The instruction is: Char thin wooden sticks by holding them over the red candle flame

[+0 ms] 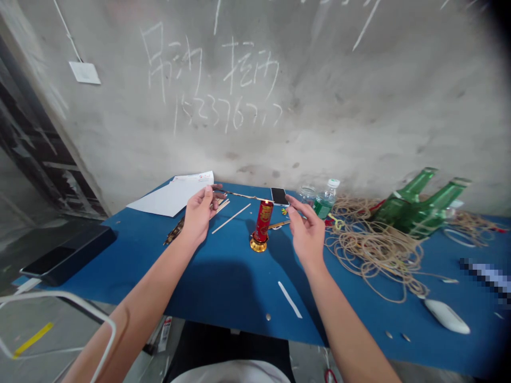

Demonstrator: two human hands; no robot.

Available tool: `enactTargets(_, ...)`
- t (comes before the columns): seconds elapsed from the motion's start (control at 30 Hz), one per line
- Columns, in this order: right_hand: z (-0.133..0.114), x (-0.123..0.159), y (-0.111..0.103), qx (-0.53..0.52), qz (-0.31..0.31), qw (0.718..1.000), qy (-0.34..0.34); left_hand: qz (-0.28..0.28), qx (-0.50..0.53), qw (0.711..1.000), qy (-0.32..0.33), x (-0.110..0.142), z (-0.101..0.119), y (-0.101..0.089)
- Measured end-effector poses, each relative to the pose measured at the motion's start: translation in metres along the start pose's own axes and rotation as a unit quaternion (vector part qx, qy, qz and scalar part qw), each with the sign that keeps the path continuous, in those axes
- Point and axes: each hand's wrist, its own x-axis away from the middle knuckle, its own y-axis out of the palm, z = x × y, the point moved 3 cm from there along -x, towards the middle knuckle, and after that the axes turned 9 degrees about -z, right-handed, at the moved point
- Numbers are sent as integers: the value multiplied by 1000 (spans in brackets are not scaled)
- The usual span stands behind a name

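A red candle (264,222) with gold markings stands upright in a gold holder (258,244), a small glow at its top. A thin stick (243,194), darkened along much of its length, lies level across the candle's top. My left hand (199,210) pinches the stick's dark left end. On the other side, my right hand (306,229) is closed with thumb and fingertips together at the stick's right end. Left of the candle lie a pale loose stick (231,218) and more sticks partly hidden behind my left hand.
White paper (171,196) lies back left; a black box-like device (69,255) is at the left edge. A phone (279,196), water bottle (326,199), tangled cord (371,250) and green bottles (439,207) sit right. A white strip (289,299) lies in front.
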Motion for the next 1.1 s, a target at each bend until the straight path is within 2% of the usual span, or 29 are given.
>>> enactTargets(0.3, -1, -1, 0, -14, 1, 1000, -10, 8, 54, 998, -7, 0, 3, 0)
enactTargets(0.73, -1, -2, -2, -36, 20, 999, 10, 10, 98, 994, -39, -2, 4, -2)
enactTargets(0.93, -2, -2, -4, -31, 24, 999, 14, -15, 128, 990, -53, -3, 6, -1)
enactTargets(1.1, 0, -2, -6, -8, 26, 1000, 13, -64, 153, 984, -65, 2, 11, 5)
